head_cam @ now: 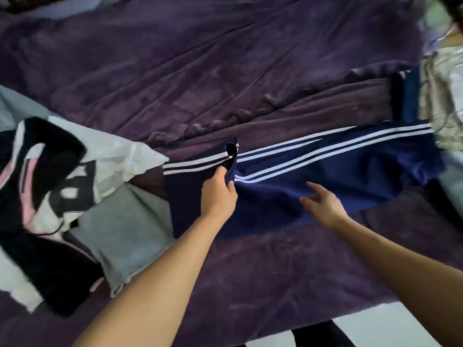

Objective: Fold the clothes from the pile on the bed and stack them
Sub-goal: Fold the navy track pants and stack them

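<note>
Navy track trousers (333, 171) with white side stripes lie stretched across the purple bed cover (200, 71), running from centre to right. My left hand (219, 194) pinches a folded edge of the navy fabric near the stripes at the middle. Just to the right, my right hand (323, 204) hovers over the navy cloth with fingers spread and holds nothing. A pile of clothes (50, 176) in black, white, pink and grey lies at the left.
A pale patterned garment (443, 96) sits at the right edge of the bed. A grey piece (122, 234) lies beside the pile at lower left. The bed's near edge and light floor (390, 326) show at bottom right.
</note>
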The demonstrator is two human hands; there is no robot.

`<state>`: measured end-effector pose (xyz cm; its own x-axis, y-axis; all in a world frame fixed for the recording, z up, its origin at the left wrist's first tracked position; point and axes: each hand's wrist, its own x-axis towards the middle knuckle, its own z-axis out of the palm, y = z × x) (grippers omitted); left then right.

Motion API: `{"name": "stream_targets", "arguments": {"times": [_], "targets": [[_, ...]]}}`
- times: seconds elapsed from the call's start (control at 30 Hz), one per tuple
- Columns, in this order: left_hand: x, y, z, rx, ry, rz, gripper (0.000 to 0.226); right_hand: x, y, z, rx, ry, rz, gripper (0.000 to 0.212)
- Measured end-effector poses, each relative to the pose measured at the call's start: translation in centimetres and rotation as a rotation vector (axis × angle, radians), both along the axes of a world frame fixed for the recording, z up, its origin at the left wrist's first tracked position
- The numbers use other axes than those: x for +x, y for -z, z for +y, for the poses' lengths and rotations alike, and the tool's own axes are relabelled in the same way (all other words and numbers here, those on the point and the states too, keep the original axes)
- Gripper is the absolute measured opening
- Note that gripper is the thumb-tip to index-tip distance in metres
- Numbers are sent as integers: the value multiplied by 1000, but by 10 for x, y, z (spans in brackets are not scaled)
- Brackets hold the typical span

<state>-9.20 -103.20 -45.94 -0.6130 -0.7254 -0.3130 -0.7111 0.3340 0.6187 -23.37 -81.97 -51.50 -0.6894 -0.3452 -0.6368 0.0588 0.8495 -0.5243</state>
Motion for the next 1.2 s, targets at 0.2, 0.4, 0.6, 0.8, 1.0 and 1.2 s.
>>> {"name": "stream_targets", "arguments": {"times": [0.2,0.4,0.6,0.8,1.0,1.2], "targets": [[-58,55,75,504,172,-208,48,-67,9,85,95,4,18,50],[-61,89,86,-40,351,-352,44,-135,9,114,128,321,410,34],[-70,120,91,118,502,-615,63,-174,31,117,94,717,417,50],[-71,122,79,156,536,-639,64,-194,29,118,273,588,477,78],[-53,108,73,233,399,-510,55,-214,1,106,67,740,83,64],[-14,83,56,275,263,-502,43,-194,-15,93,-129,827,-299,64]]}}
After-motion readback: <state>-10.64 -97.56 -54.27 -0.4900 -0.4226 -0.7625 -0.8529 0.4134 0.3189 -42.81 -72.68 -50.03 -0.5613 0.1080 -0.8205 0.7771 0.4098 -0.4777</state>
